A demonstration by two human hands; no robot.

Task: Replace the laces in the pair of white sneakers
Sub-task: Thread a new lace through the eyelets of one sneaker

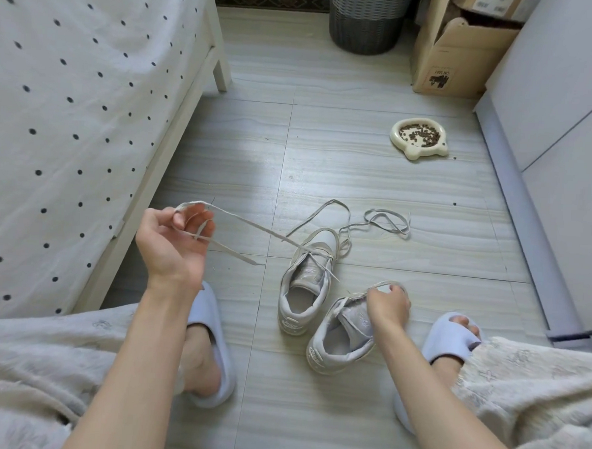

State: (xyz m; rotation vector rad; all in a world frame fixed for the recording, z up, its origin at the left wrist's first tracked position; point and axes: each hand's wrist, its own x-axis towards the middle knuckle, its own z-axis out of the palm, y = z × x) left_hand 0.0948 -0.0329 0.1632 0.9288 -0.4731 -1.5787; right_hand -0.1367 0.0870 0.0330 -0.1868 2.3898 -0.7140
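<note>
Pale plank floor (pixel 325 164); dotted bed (pixel 71 92) left; white cabinet (pixel 568 101) right.

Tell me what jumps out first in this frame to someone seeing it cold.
The raised left hand at centre-left, a lace looped over its fingers and stretched taut to the farther sneaker on the floor. Next, the right hand pinching the lace at the nearer sneaker, lower centre. Farther back, a loose lace lies on the floor, and a cream pet bowl of kibble sits upper right.

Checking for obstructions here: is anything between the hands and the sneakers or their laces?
Nothing visible. The left hand already holds a lace running from the far sneaker; the right hand grips the near sneaker's lace.
</note>
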